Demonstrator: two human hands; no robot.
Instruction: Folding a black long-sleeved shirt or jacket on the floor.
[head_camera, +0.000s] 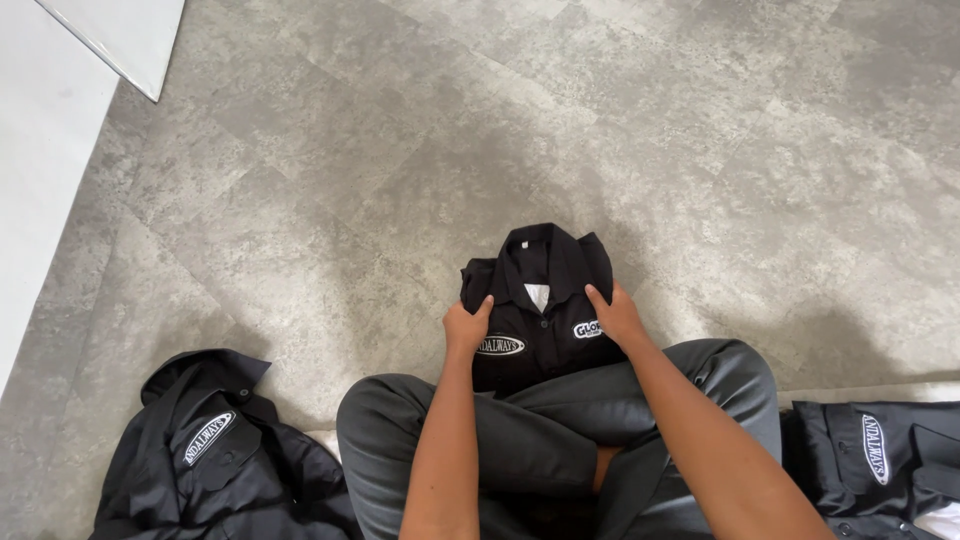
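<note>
**Operator:** Nearest the lens, what is registered?

**Inspector:** Two bare forearms, rising from the bottom edge over crossed legs in grey trousers (520, 430). The person is seated on a grey mottled floor (420, 130).

**Operator:** Proceed left to right.

**Inspector:** Far left: a white panel (50, 110) along the floor edge. Lower left: a crumpled black shirt (215, 455) lying loose on the floor, with an oval white-lettered chest patch facing up. It is well apart from both hands.

**Operator:** Left hand status?

**Inspector:** The left hand (466, 328) rests on the left edge of the folded black shirt (540, 300). Its fingers are curled around that edge, thumb on top, gripping the fabric.

**Operator:** Position of the folded shirt?

**Inspector:** Centre of view, flat on the floor directly ahead of the knees, its lower edge touching the trousers. Collar points away from the person; the front faces up, showing two chest patches and a white tag at the neck opening. Sides are tucked in, forming a compact rectangle.

**Operator:** Right hand status?

**Inspector:** The right hand (616, 314) lies on the right side of the same shirt, fingers bent and pressing down beside the right patch, closed on the cloth edge.

**Operator:** Far right?

**Inspector:** A second black shirt (880, 455), laid flatter, partly cut off by the frame, with an oval patch turned sideways. It sits just beside the right knee.
</note>
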